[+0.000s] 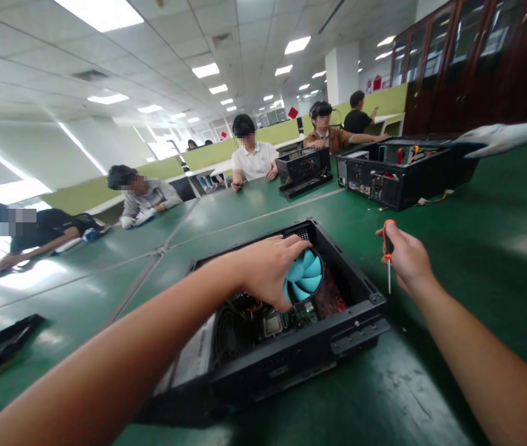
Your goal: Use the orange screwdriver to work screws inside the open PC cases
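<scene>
Here's the fan (307, 275), and we see bright blue blades, broad and curved, fanned out inside a round black frame. We have it in our left hand (267, 269), fingers stretched across the rim and thumb below. It sits tilted, within the open case (286, 364), toward that case's right end; whether it touches the parts beneath, we cannot tell. A red board shows just beside it. Our right hand (410, 257), out past the case's right corner, closes around a screwdriver (388, 248), orange and black, tip down.

Below all this we've got the tabletop (500, 297), glossy green, crossed by pale seams and streaked with glare. Over by its left edge lies a black panel (0, 347). Near the far edge we spot a smaller case (307, 164) and, to its right, a bigger one (379, 186), a co-worker's gloved hand (490, 137) at its top. People sit along the far and left edges. Around us: lime partitions (272, 133), dark cabinets (470, 56), a ceiling (174, 31) dotted with lit panels.
</scene>
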The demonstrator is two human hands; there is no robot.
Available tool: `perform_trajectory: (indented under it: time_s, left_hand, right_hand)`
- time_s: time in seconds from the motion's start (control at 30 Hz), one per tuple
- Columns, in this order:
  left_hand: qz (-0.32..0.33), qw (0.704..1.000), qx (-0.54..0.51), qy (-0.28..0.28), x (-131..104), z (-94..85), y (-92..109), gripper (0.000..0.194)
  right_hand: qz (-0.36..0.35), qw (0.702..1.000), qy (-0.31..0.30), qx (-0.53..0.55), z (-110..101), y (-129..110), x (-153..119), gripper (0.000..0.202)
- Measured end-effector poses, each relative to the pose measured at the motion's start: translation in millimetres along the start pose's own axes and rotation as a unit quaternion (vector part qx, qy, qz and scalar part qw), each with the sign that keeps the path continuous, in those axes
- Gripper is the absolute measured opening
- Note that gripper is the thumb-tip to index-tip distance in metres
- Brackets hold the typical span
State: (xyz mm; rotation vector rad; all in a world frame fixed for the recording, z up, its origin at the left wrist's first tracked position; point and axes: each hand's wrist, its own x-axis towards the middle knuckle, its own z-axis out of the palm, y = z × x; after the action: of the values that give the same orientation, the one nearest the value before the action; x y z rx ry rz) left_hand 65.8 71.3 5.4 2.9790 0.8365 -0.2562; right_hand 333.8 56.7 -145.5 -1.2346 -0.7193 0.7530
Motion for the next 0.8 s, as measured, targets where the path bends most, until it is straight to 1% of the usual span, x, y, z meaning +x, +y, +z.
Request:
perform_trajectory:
  time_s: [0.07, 0.1, 0.13, 0.2, 0.3, 0.4, 0.5, 0.57, 0.67, 0.8]
  left_hand:
    - [0.002, 0.999, -0.037, 0.0, -20.3, -12.1, -4.5, 0.101]
    - [0.005, 0.999, -0.046, -0.005, -29.0, -15.0, -4.9, 0.099]
    - [0.012, 0.999, -0.047, -0.016, -36.0, -15.7, -4.0, 0.098]
    - [0.033, 0.997, -0.033, -0.056, -44.5, -11.1, 0.7, 0.094]
    - [0.047, 0.993, 0.003, -0.112, -46.6, 5.0, 9.3, 0.087]
    - [0.061, 0.989, 0.014, -0.133, -45.4, 23.0, 12.6, 0.081]
    - [0.075, 0.985, 0.006, -0.152, -46.6, 34.2, 10.1, 0.082]
    - [0.072, 0.984, -0.002, -0.164, -48.8, 36.2, 7.3, 0.086]
    - [0.073, 0.982, -0.019, -0.171, -52.8, 34.3, 4.2, 0.087]
    - [0.073, 0.983, -0.011, -0.17, -54.4, 33.7, 6.5, 0.089]
  right_hand:
    - [-0.001, 1.0, -0.007, 0.018, 0.2, -2.2, 0.5, 0.061]
    - [-0.002, 1.0, -0.01, 0.026, 0.4, -3.6, 0.5, 0.061]
    - [-0.002, 0.999, -0.012, 0.035, 0.6, -4.7, 0.3, 0.06]
    - [0.001, 0.999, -0.011, 0.05, 0.5, -5.8, -0.8, 0.059]
    - [0.006, 0.998, -0.008, 0.065, -0.2, -4.9, -3.7, 0.057]
    - [0.009, 0.998, -0.008, 0.067, -0.1, -3.6, -6.7, 0.056]
    - [0.013, 0.998, -0.018, 0.066, 1.2, -2.6, -8.6, 0.056]
    - [0.014, 0.998, -0.026, 0.061, 2.4, -2.2, -9.5, 0.056]
    - [0.02, 0.998, -0.037, 0.05, 3.7, -2.2, -11.1, 0.057]
    - [0.027, 0.998, -0.043, 0.035, 4.6, -4.9, -14.0, 0.059]
